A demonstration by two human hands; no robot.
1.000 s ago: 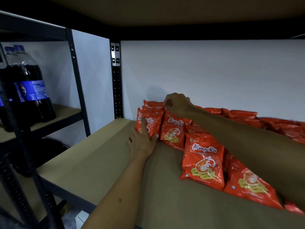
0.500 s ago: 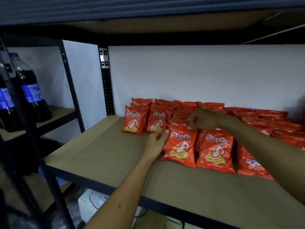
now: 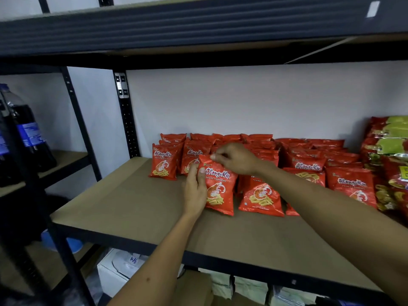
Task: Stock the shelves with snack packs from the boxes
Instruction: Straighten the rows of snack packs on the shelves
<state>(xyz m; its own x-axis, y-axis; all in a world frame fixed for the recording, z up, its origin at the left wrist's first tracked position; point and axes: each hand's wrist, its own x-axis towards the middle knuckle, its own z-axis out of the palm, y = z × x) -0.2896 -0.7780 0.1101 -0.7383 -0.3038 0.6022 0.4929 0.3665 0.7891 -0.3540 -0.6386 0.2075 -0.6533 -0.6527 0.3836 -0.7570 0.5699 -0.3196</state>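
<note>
From the head view: looked like the placing step, honestly. Had an Alang-Ka prawn cracker pack [image 3: 220,193] standing on the shelf [image 3: 136,206], front of the rows of packs [image 3: 304,164], just beside the neighbouring pack [image 3: 261,196]. Gripped its left edge with the left hand [image 3: 195,191], pinched the top corner with the right hand [image 3: 236,159], fingers curled. Probably needed squaring up next, then letting go and fetching another.

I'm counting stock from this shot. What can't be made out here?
Head view only:
Back packs: hidden behind front rows, count unclear.
Green packs: cut by right edge.
Bottles: cut by left edge, labels blurred.
Box below: mostly hidden by shelf; writing too small.
Held pack: left side covered by left hand.
</note>
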